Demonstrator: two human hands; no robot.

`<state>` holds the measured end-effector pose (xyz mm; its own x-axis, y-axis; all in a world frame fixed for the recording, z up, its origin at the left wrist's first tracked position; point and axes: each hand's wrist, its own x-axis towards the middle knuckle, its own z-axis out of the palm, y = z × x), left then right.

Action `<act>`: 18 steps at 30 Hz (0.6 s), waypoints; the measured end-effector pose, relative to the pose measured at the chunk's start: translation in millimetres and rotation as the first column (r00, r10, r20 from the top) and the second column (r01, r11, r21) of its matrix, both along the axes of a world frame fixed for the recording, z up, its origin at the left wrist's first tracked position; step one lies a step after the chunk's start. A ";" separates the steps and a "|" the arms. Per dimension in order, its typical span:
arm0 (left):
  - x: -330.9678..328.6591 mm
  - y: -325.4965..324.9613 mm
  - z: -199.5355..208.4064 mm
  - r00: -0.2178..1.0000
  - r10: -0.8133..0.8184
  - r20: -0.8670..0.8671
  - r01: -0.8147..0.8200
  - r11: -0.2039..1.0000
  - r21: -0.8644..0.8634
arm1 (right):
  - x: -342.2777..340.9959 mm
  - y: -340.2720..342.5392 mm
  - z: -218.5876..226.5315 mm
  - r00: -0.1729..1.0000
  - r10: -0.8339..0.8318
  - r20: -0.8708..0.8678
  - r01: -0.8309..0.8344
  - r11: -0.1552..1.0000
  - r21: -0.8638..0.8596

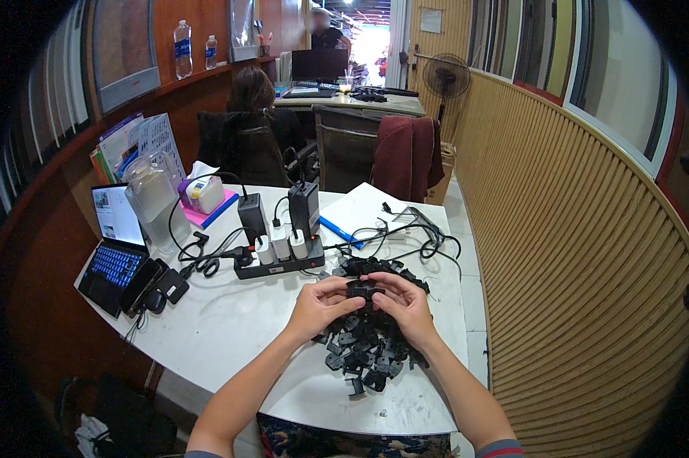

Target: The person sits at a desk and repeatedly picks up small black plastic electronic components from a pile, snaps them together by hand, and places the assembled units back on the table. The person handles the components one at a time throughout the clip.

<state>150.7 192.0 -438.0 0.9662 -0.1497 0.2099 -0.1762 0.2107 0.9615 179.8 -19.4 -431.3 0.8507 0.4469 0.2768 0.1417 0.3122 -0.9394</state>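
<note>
Between my two hands, just above a heap of small parts, is a black plastic piece (pixel 363 291). My left hand (pixel 323 305) grips its left side with thumb and fingers. From the other side my right hand (pixel 402 307) closes on it, thumb in front and fingers behind. Whether it is one part or two joined cannot be told. Beneath and in front of my hands lies the heap of black plastic parts (pixel 366 353), small bracket-like pieces with holes. More black parts (pixel 394 269) lie piled just beyond my fingers.
A black power strip (pixel 279 267) with white chargers and adapters stands beyond my left hand. Cables (pixel 428 240) trail at the right. At the left are a laptop (pixel 119 252) and a water jug (pixel 157 202). One person sits ahead by a chair (pixel 344 149); another stands farther back.
</note>
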 end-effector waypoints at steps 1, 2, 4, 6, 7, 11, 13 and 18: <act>0.5 -0.9 -0.7 0.999 0.031 0.035 -0.033 0.998 0.057 | 0.6 -0.3 -0.2 1.000 0.008 0.000 -0.008 1.000 -0.003; 1.3 -1.7 -1.6 0.996 0.059 0.070 -0.067 0.991 0.113 | 1.5 -0.5 -0.6 1.000 0.015 -0.002 -0.015 1.000 -0.005; 1.1 -3.4 -4.1 0.992 0.088 0.093 -0.102 0.981 0.162 | 2.8 -1.1 -2.5 1.000 0.018 -0.005 -0.018 1.000 0.000; 0.3 -5.6 -5.2 0.993 0.096 0.067 -0.104 0.984 0.146 | 4.2 -1.6 -4.7 1.000 0.012 -0.003 -0.012 1.000 0.013; -1.5 -5.9 -5.0 0.988 0.121 0.098 -0.140 0.967 0.214 | 4.2 -2.0 -5.8 0.999 0.021 -0.024 -0.021 1.000 0.015; -6.0 -7.4 2.7 0.927 0.174 0.331 -0.312 0.846 0.431 | 6.9 -4.0 -7.1 0.993 -0.004 -0.114 0.002 1.000 -0.022; -6.9 -9.7 5.0 0.922 0.172 0.347 -0.327 0.827 0.458 | 7.8 -5.1 -8.4 0.992 -0.021 -0.121 0.020 1.000 -0.007; -8.3 -10.0 5.3 0.786 0.142 0.602 -0.477 0.759 0.443 | 8.3 -3.9 -12.5 0.993 -0.026 -0.115 0.027 1.000 0.012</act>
